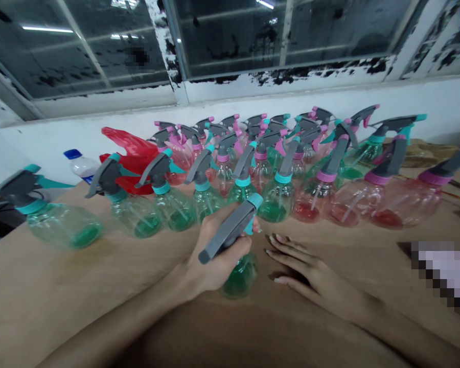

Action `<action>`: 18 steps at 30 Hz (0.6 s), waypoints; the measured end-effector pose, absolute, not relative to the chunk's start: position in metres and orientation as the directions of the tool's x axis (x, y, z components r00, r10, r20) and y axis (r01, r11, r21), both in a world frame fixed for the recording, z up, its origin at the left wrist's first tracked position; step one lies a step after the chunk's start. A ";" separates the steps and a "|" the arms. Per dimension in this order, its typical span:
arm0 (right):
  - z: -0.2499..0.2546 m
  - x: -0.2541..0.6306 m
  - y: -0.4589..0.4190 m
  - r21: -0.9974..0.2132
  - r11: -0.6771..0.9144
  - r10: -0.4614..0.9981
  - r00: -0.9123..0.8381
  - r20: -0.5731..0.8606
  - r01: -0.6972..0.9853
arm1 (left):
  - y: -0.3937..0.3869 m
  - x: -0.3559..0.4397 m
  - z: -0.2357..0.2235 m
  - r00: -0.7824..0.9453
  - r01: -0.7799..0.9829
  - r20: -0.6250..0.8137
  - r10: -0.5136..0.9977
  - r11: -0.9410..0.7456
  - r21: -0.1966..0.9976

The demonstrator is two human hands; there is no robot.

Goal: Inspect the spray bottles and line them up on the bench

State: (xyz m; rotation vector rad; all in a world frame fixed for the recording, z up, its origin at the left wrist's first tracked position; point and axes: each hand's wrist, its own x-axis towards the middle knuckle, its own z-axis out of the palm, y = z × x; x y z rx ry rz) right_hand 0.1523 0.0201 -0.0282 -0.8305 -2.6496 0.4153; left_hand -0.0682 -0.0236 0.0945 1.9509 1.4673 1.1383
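- While the bench [138, 271] spans 9 to 3 o'clock, spray bottles [176, 212] crowd its far side, green-tinted front ones 9 to 12, pink 1 to 3; likely rowed up to leave working room.
- Red plastic bag [128, 145], 10 o'clock, behind front row.
- Left hand [209, 273], near 6 o'clock: grip clenched round held bottle's [237, 283] upper part, probably to steady it; base contact, can't tell.
- Right hand [310, 268], 4 o'clock: grip released, fingers spread, palm down, maybe bracing.
- Held bottle, 6 o'clock: clear, green-tinted, rounded; green liquid low inside.
- Its gray spray head [230, 227]: teal nozzle tip, teal trigger.
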 end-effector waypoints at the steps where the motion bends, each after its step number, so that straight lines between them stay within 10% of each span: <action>1: -0.029 0.152 0.020 -0.365 0.788 0.591 -0.774 0.227 0.495 | -0.024 -0.068 0.096 0.120 0.569 0.356 0.927 -0.358 0.740; 18: -0.024 0.151 0.018 -0.374 0.783 0.594 -0.777 0.210 0.497 | -0.025 -0.067 0.087 0.072 0.520 0.313 0.947 -0.304 0.798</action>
